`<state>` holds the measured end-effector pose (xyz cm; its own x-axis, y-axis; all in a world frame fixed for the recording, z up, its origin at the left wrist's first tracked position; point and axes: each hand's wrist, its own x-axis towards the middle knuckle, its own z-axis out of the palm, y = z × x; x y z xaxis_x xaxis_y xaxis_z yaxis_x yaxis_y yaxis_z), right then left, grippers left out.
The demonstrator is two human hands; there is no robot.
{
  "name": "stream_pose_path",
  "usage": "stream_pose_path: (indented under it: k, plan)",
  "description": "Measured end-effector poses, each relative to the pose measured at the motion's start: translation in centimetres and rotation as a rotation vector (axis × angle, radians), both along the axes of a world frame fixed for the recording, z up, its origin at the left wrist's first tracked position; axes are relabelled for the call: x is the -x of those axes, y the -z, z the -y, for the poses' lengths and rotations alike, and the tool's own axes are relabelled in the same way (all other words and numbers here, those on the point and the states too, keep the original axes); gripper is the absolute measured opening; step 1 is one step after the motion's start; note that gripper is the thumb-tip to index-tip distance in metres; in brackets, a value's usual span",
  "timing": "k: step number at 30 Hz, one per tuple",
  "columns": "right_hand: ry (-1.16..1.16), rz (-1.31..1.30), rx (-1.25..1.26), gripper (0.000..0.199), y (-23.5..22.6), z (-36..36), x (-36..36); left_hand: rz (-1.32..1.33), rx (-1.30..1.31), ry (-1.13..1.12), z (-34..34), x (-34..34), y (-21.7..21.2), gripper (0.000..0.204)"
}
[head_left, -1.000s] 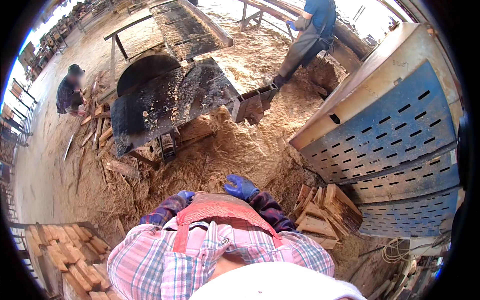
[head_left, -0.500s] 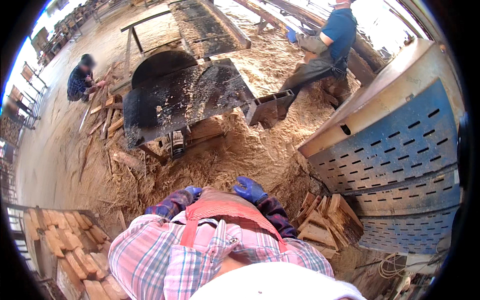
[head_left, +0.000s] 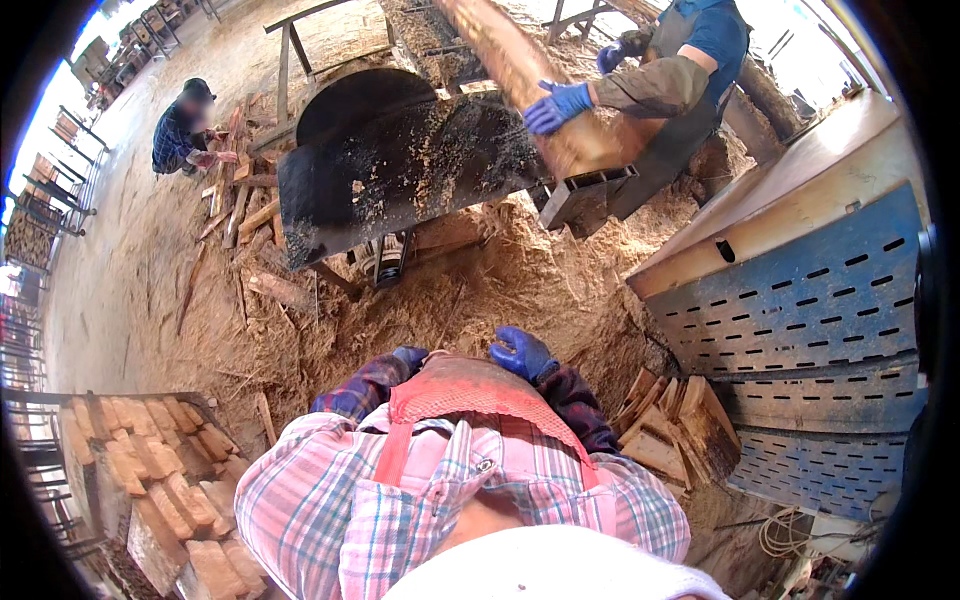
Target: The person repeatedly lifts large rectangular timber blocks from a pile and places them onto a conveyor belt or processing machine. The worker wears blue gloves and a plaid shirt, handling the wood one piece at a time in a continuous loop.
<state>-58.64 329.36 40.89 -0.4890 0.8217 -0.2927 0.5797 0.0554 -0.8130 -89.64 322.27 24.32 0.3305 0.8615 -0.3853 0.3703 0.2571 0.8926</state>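
Observation:
My right hand (head_left: 523, 354), in a blue glove, is held in front of my waist beside the red apron (head_left: 480, 395). Its fingers are apart and nothing shows in them. Only part of my left hand (head_left: 410, 357), also blue-gloved, shows at the apron's other side; its fingers are hidden. Ahead of me stands a black saw table (head_left: 400, 190) strewn with wood chips, with a dark rounded guard (head_left: 365, 100) at its far side. Across it, a co-worker's blue-gloved hand (head_left: 560, 107) rests on a long, blurred timber (head_left: 515, 60) lying over the table's right side.
Sawdust and scraps cover the ground before me. A second person (head_left: 187, 130) crouches by a scrap pile at the far left. Stacked wood blocks (head_left: 165, 465) lie at lower left. A slotted blue metal panel (head_left: 800, 290) and a split-wood pile (head_left: 690, 430) are at right.
The co-worker has brought the long timber onto the right part of the saw table and leaned over it. My view has shifted slightly; my hands stay at my waist.

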Motion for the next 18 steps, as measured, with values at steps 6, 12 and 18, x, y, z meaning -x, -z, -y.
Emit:
stream_pose_path:
  k: [6,12,18]
  plan:
    - [-0.034,0.022,-0.062,0.053,0.6,-0.4,4.3,0.263,0.395,-0.430,1.5,3.5,2.1,0.017]
    - [0.003,-0.334,0.152,0.052,1.2,-2.7,7.0,0.279,0.597,-0.447,1.0,8.5,6.7,0.028]
    - [-0.068,-0.451,-0.275,0.034,-8.7,-18.4,5.6,0.336,0.672,-0.415,-10.2,3.2,-3.3,0.029]
